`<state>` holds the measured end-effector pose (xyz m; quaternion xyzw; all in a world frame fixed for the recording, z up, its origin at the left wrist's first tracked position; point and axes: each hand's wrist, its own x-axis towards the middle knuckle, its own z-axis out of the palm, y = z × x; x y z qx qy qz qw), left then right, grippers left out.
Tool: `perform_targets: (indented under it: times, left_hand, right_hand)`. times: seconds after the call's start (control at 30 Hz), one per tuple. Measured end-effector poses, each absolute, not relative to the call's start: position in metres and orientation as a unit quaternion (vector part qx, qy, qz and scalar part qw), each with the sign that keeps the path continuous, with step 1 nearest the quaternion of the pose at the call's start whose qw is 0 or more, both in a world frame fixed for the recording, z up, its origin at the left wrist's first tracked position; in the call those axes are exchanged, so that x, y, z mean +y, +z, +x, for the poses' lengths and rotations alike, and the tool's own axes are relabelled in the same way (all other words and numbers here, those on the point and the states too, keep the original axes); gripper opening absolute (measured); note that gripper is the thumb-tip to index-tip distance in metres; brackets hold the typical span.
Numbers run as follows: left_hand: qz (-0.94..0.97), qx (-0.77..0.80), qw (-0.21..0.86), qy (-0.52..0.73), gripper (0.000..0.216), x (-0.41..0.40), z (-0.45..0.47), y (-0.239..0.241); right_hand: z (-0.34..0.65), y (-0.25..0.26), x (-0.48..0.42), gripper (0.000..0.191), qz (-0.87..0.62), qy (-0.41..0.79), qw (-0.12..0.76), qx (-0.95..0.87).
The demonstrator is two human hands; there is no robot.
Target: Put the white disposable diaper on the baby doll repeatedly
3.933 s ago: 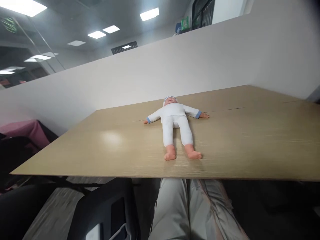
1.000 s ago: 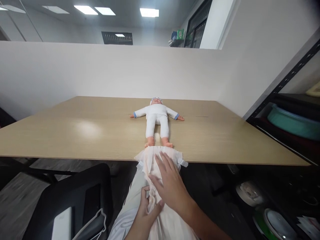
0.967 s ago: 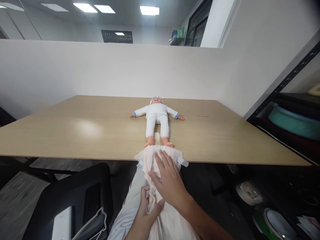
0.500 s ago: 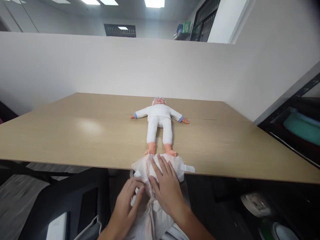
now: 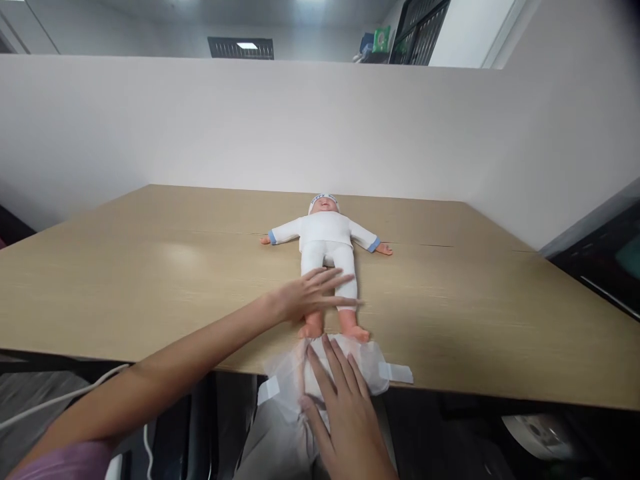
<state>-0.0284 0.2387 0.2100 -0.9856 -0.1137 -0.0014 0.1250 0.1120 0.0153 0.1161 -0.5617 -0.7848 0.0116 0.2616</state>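
Note:
A baby doll (image 5: 326, 230) in a white outfit with blue cuffs lies on its back on the wooden table (image 5: 200, 267), its bare feet toward me. At the near edge, just below those feet, an unfolded diaper (image 5: 375, 363) lies partly on the tabletop and partly over my lap, its side tabs spread out. My right hand (image 5: 345, 407) rests on the diaper with fingers stretched flat. Over the doll's lower legs reaches my left hand (image 5: 320, 293), fingers spread and slightly blurred; I cannot tell whether it touches them.
Behind the table stands a white wall (image 5: 300, 127). A dark chair (image 5: 175, 427) and a white cable (image 5: 65, 397) are at the lower left. Below the table's right side sits a round white object (image 5: 540, 437). A dark shelf (image 5: 605, 260) is at the far right.
My left hand has left the diaper and moved forward and up over the doll's legs, its fingers opening out. My right hand stays on the diaper. The camera view has tilted down slightly.

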Motion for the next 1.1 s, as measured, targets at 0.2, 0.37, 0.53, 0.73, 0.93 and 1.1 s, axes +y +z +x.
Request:
perform_targets:
  times: [0.2, 0.37, 0.53, 0.73, 0.93, 1.1]
  left_hand:
    - [-0.994, -0.01, 0.057, -0.094, 0.04, 0.259, -0.016, 0.201]
    - [-0.983, -0.002, -0.075, -0.166, 0.031, 0.268, -0.011, 0.229]
    - [-0.947, -0.059, -0.216, -0.23, 0.041, 0.281, -0.013, 0.293]
    - [-0.91, -0.127, -0.278, -0.279, 0.037, 0.297, -0.015, 0.329]
    - [-0.907, -0.123, -0.277, -0.293, 0.038, 0.306, -0.018, 0.329]
    - [-0.908, -0.102, -0.276, -0.3, 0.037, 0.31, -0.019, 0.331]
  right_hand:
    - [0.121, 0.103, 0.022, 0.085, -0.526, 0.015, 0.243, -0.815]
    - [0.125, 0.114, 0.035, 0.073, -0.547, 0.046, 0.23, -0.804]
    - [0.129, 0.146, 0.064, 0.061, -0.576, 0.122, 0.184, -0.787]
    - [0.131, 0.157, 0.109, 0.061, -0.567, 0.145, 0.158, -0.795]
    - [0.13, 0.148, 0.164, 0.061, -0.564, 0.114, 0.175, -0.799]
    - [0.133, 0.136, 0.233, 0.059, -0.555, 0.075, 0.185, -0.807]
